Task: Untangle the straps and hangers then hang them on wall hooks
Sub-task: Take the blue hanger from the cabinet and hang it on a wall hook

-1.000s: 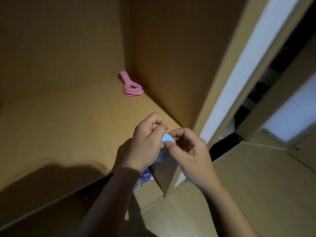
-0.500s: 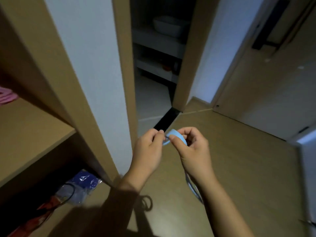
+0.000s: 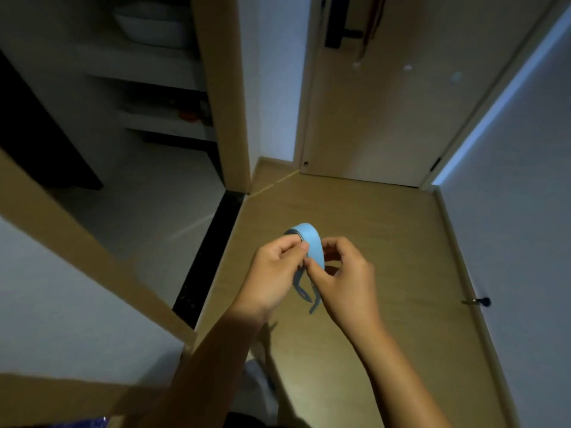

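At the lower centre of the frame the left hand [image 3: 272, 274] and the right hand [image 3: 347, 274] both pinch the looped blue strap [image 3: 310, 244] with curled fingers [image 3: 288, 244], its ends hanging free below, so a hard pull may tighten the tangle or drop it.

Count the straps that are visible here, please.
1 for sure: a blue strap, pinched by the left hand and right hand above the floor. Thin cords hanging on the door may be more straps; too blurred to tell.
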### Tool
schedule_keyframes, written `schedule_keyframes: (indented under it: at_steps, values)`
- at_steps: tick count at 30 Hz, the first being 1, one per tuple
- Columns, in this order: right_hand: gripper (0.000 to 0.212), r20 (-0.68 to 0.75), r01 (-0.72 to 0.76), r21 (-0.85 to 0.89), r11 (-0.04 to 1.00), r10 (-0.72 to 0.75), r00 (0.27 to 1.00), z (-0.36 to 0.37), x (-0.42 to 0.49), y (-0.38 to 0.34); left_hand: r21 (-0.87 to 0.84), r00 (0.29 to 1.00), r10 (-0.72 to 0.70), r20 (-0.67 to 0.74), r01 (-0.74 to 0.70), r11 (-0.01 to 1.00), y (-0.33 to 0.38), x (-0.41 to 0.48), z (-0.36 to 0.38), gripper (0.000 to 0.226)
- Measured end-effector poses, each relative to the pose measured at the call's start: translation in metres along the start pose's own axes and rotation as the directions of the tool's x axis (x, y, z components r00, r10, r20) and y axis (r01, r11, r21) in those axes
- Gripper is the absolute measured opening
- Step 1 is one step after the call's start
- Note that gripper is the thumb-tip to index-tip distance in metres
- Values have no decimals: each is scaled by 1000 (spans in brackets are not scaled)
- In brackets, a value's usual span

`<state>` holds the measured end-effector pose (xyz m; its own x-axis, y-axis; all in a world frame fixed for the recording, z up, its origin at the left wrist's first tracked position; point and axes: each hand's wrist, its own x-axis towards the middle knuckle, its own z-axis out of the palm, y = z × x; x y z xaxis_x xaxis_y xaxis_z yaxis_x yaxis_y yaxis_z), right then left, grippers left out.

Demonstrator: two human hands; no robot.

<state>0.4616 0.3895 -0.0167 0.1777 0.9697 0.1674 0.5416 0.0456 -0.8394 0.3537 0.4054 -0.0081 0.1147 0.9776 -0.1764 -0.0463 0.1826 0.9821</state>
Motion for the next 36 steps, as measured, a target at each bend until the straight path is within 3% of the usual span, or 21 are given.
schedule_keyframes:
  at_steps: [4,7,10,14,18,21,23,29,32,36]
  values:
    - [15,-100,-39,-5,999,39,994,6,55,3,-24,998,-4,66,6,1000,8,64,2,14]
    - [15,-131,-122,92,988,133,982,8,96,-2,-20,992,-12,124,15,1000,20,113,2,16]
    - [15,-240,-176,209,962,225,944,11,138,0,81,987,9,160,-22,996,28,159,-2,20]
    - [20,-272,-248,164,955,285,919,18,180,9,347,973,67,221,-142,927,35,213,-9,28]
    - [39,-148,-227,-1,974,225,963,22,213,19,468,953,91,291,-224,855,42,256,-4,24]
    - [17,-121,-160,-124,979,145,982,22,240,33,479,934,85,348,-255,840,45,287,8,6]
    - [8,-156,-130,-182,975,102,982,18,260,45,497,921,106,374,-296,816,47,308,19,13]
    - [10,-258,-125,-184,975,75,963,-18,341,83,530,936,154,317,-310,789,58,381,78,31]
    - [10,-239,-151,-166,974,108,965,-47,391,98,540,920,179,348,-353,764,63,425,106,27]
    - [12,-175,-161,-179,970,130,976,-89,452,122,627,882,291,372,-470,621,68,477,148,24]
